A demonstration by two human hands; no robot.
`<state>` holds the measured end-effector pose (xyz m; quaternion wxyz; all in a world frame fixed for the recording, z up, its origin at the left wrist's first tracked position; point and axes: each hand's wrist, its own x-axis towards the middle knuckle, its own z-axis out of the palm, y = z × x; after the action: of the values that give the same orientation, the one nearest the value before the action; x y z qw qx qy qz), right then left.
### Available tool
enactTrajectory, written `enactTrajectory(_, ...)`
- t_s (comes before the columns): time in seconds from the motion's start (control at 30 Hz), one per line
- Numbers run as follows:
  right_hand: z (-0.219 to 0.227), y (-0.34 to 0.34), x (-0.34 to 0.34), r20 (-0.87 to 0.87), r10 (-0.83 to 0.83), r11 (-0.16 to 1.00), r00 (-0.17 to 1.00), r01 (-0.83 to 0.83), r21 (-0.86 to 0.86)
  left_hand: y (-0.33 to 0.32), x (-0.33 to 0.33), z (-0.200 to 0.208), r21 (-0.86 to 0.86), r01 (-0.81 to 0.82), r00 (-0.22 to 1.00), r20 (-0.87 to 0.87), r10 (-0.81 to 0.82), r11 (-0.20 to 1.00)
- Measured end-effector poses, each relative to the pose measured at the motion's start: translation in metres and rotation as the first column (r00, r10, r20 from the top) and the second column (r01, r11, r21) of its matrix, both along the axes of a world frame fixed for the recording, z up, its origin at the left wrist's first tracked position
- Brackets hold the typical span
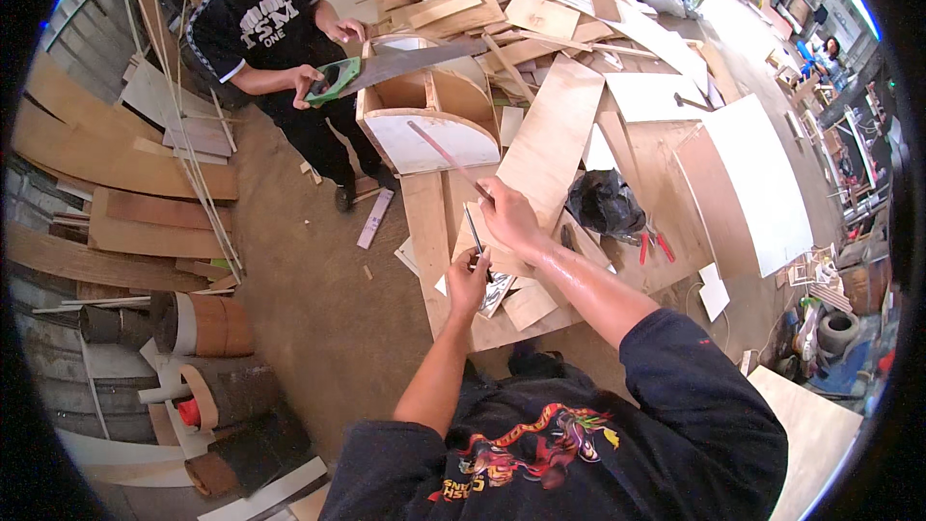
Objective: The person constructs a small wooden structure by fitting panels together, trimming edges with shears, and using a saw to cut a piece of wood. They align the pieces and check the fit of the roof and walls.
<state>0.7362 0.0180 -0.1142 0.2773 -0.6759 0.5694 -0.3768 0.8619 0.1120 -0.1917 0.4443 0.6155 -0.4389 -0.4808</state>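
In front of me, above the table's near edge, my right hand (511, 217) is closed around the lower end of a long, thin, reddish strip (444, 150). The strip points up and left toward a wooden box; its exact kind is unclear. Lower and to the left, my left hand (468, 282) pinches a slender dark rod (476, 232) with a pale upper end. That rod stands nearly upright, close beside my right hand. Beyond the strip's tip sits the box (424, 143), with a white curved-top side and open compartments.
A person (258, 34) at the far left holds a handsaw (420, 63) with a green handle over the box. On the worktable (449, 314) lie wood boards (555, 125), a black plastic bag (603, 203) and red-handled pliers (658, 243). Rolled sheets (207, 323) stand at left.
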Motion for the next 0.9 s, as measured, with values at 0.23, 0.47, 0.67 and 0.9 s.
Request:
enactTrajectory(0.23,-0.022,-0.028,-0.005,-0.209,0.131,0.990,0.969,-0.139,-0.023,0.012,-0.002,-0.035,0.069,-0.064,0.994,0.089,0.057,0.996)
enactTrajectory(0.47,-0.071,-0.055,0.014,-0.345,0.208,0.978,0.915,-0.200,0.058,0.007,0.023,-0.069,0.087,-0.084,0.974,0.218,0.063,0.993)
enactTrajectory(0.67,-0.123,-0.067,0.020,-0.409,0.272,0.954,0.871,-0.189,0.233,0.006,0.026,-0.084,0.206,-0.012,0.962,0.268,-0.045,0.978)
enactTrajectory(0.9,-0.123,-0.079,0.025,-0.582,0.287,0.954,0.761,-0.175,0.242,-0.010,0.020,-0.073,0.166,0.058,0.912,0.391,-0.120,0.984)
